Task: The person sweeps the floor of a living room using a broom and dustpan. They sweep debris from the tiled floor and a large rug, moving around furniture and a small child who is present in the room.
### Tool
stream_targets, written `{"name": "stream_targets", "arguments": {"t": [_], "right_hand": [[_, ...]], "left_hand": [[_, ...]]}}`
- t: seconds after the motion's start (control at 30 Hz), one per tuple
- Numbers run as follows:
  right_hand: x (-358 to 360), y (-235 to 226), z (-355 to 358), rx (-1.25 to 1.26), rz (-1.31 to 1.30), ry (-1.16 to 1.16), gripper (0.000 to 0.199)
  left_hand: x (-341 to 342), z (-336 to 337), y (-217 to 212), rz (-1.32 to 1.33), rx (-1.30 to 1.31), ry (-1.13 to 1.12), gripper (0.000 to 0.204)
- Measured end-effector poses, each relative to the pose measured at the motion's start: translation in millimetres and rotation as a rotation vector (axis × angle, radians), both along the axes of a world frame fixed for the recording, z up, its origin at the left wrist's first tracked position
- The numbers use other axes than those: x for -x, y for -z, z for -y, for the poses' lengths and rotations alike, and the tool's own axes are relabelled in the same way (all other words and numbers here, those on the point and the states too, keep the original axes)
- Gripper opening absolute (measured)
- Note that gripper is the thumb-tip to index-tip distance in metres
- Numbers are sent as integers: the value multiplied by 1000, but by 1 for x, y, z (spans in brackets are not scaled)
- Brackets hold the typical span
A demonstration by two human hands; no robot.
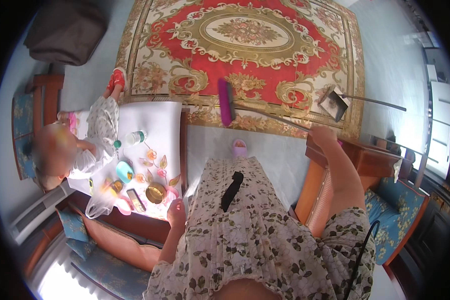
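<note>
My right hand (323, 135) grips the long handle of a broom whose purple brush head (225, 102) rests on the edge of the red and gold patterned carpet (245, 50). A dustpan (334, 103) with a long handle lies on the carpet's right edge, just beyond that hand. My left hand (176, 213) hangs loosely closed at my side, next to the corner of a low table (155, 120) with a white flowered cloth. It holds nothing that I can see. My flowered dress fills the lower middle.
A small child in pale clothes and red shoes leans on the table's left side. On the table are a small bottle (135, 137), a teal container (124, 171), a gold bowl (155, 192) and a plastic bag (99, 202). Wooden sofas with blue cushions stand left and right (395, 205).
</note>
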State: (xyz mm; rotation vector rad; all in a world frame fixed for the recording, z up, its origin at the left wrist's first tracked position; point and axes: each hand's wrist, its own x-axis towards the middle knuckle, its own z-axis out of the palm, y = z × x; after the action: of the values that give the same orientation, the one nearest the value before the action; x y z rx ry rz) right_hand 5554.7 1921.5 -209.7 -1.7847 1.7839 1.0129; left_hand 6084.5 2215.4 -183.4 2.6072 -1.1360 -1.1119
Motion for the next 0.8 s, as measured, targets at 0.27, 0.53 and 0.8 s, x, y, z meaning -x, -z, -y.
{"name": "stream_targets", "arguments": {"t": [0.27, 0.53, 0.8], "right_hand": [[29, -81, -105, 107, 76, 318, 26], [-114, -143, -376, -173, 191, 995, 50], [-335, -134, -468, 167, 448, 2547, 24]], "left_hand": [[-39, 104, 7, -8, 4, 276, 17], [-27, 250, 28, -151, 131, 760, 16], [18, 359, 45, -272, 114, 1201, 13]]}}
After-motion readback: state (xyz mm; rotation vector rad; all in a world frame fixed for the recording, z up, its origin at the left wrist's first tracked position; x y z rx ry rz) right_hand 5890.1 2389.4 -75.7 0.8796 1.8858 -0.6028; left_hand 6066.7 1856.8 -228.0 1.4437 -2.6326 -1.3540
